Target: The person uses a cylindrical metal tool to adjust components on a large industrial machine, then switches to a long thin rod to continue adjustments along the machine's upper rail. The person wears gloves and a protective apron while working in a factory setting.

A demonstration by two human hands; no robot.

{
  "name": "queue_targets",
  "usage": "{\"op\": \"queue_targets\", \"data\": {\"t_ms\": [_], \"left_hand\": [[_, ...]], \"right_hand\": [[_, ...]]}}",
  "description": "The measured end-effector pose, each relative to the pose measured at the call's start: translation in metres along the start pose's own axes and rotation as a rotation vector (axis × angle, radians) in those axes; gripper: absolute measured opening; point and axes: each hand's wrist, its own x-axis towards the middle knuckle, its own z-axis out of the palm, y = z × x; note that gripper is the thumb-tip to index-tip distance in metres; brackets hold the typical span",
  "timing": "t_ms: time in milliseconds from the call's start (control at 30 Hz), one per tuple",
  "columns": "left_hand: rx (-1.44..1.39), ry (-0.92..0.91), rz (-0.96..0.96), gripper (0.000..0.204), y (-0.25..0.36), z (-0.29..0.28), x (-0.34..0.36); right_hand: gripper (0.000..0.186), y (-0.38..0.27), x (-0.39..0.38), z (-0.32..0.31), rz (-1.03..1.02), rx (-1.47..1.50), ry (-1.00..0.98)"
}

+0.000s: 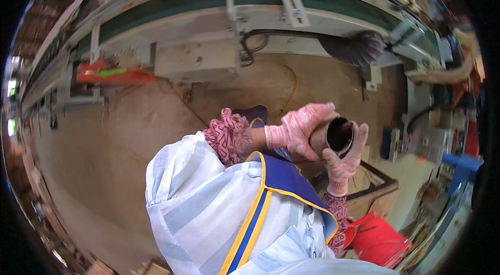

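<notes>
Long machine (195, 20) across the far side; red container (381, 242) at near right. Tube (317, 142) held right of centre, dark open end visible. Step apparently in hand: supporting the tube; next move calls for steady two-sided hold. Left hand (298, 128) half-curled, grasping its left side; right hand (345, 164), thumb spread, grasping its right.

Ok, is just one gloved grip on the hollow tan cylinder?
No, the left grip and right grip, both in pinkish knit gloves, hold the hollow tan cylinder from opposite sides.
</notes>
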Motion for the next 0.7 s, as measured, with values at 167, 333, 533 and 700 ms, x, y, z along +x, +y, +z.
{"op": "queue_targets", "data": {"t_ms": [167,333,533,700], "left_hand": [[0.241,0.434,-0.349,0.134,-0.044,-0.068,-0.057],[0.488,0.669,-0.779,0.146,-0.112,-0.16,-0.145],[0.829,0.538,-0.934,0.138,-0.184,-0.267,-0.204],[0.814,0.406,-0.951,0.128,-0.221,-0.292,-0.214]], "right_hand": [[0.095,0.002,0.049,0.052,-0.114,0.203,-0.116],[0.087,0.009,0.022,0.125,0.219,0.425,-0.164],[0.078,0.009,0.005,0.165,0.346,0.224,-0.152],[0.074,0.0,0.008,0.184,0.405,0.129,-0.064]]}}
